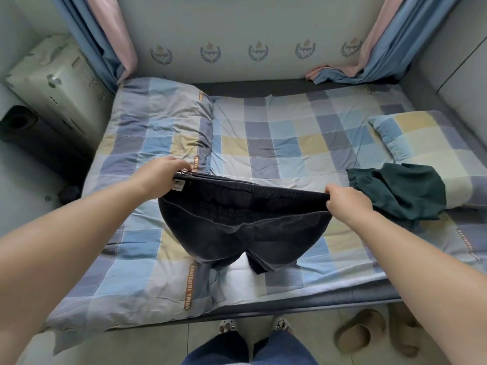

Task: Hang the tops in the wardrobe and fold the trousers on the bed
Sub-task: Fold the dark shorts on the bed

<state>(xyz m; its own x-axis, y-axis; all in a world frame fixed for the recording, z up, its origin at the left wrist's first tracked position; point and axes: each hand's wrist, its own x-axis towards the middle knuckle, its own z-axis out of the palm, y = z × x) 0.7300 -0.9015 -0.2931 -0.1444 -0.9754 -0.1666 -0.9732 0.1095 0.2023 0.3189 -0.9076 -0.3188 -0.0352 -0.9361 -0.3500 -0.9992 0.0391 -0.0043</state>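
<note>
Both hands hold the dark trousers [245, 230] up by the waistband over the bed [290, 138] — left hand [160, 177] pinching one end, right hand [345, 204] curled round the other. Best to keep the band taut and lay the legs flat before folding. No containers show — a green garment [400, 192] lies beside the pillow [432, 143].

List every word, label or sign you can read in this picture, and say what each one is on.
"BEAUTIFUL THINGS", approximately; the last letters are unclear: brown strip on the checked quilt.
Same kind of strip at the quilt's far fold and near the right edge: too blurred to read.
Crest emblems on the padded headboard: lettering too small to read.
White tag on the dark trousers: unreadable.
</note>
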